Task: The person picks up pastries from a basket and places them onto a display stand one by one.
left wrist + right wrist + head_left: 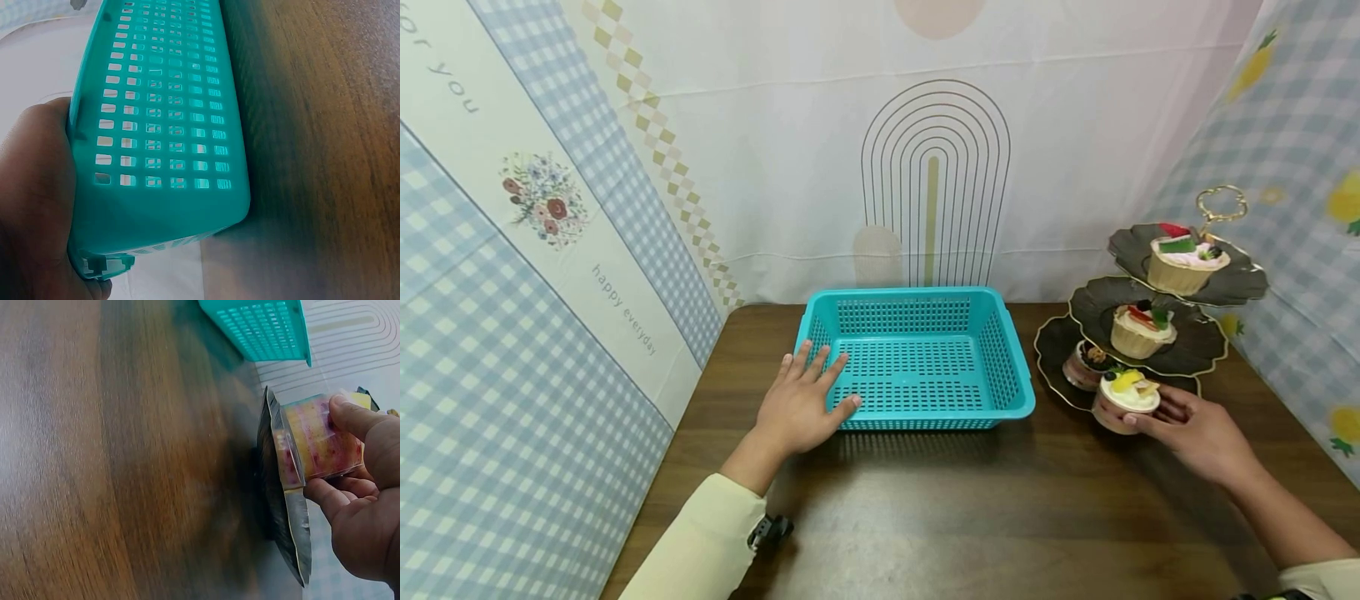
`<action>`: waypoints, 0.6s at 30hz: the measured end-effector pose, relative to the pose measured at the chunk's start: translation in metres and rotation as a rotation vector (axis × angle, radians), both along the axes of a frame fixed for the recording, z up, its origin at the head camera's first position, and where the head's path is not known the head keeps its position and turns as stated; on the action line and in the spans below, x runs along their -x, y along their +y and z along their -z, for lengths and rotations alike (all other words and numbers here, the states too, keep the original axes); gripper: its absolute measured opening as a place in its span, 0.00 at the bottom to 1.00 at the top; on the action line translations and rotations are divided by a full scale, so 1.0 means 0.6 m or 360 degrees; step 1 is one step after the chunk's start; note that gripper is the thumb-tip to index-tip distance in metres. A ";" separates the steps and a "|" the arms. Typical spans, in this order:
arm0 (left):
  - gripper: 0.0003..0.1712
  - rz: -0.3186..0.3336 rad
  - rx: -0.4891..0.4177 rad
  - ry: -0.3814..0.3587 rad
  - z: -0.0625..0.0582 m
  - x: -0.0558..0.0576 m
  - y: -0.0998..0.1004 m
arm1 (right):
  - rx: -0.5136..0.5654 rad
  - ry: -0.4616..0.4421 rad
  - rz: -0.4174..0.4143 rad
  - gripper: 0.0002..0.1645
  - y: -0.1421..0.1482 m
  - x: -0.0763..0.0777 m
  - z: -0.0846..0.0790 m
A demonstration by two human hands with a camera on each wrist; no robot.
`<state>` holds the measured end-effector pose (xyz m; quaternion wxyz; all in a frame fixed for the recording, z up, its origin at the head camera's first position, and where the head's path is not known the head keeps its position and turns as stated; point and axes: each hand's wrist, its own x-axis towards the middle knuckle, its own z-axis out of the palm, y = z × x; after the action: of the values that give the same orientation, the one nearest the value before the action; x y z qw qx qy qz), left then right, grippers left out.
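Observation:
My left hand [797, 408], fingers spread and nearly straight, rests over the front left corner of a turquoise plastic basket [932, 415]. In the left wrist view it lies along the rim beside the basket's perforated wall [162, 215]. On the right, my right hand [1202, 437] grips a clear dessert cup [1126, 404] topped with cream and yellow fruit. The right wrist view shows thumb and fingers around the cup's layered side [319, 440], its base right at the edge of the stand's dark bottom plate [297, 534].
A three-tier stand with gold-edged dark plates [1052, 354] stands at the right. It carries another dessert cup [1084, 367] on the bottom plate, a fruit tart [1138, 337] in the middle and a second tart [1180, 271] on top. Printed cloths [775, 192] enclose the wooden table [925, 517].

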<state>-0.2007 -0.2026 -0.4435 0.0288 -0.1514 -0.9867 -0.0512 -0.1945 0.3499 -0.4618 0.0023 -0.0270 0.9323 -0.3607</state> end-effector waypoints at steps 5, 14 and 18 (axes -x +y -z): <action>0.48 0.0001 -0.0009 -0.0010 0.000 0.001 0.000 | -0.0087 0.0005 0.0025 0.50 0.010 0.002 0.003; 0.47 -0.0001 0.0004 -0.0010 0.000 0.000 0.001 | -0.0155 0.0047 0.0065 0.50 0.028 0.007 0.007; 0.47 -0.0004 -0.0002 -0.0012 -0.001 0.000 0.001 | -0.0155 0.0038 0.0072 0.50 0.032 0.008 0.008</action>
<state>-0.2008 -0.2018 -0.4431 0.0252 -0.1500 -0.9870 -0.0523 -0.1990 0.3694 -0.4668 -0.0158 -0.0101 0.9490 -0.3146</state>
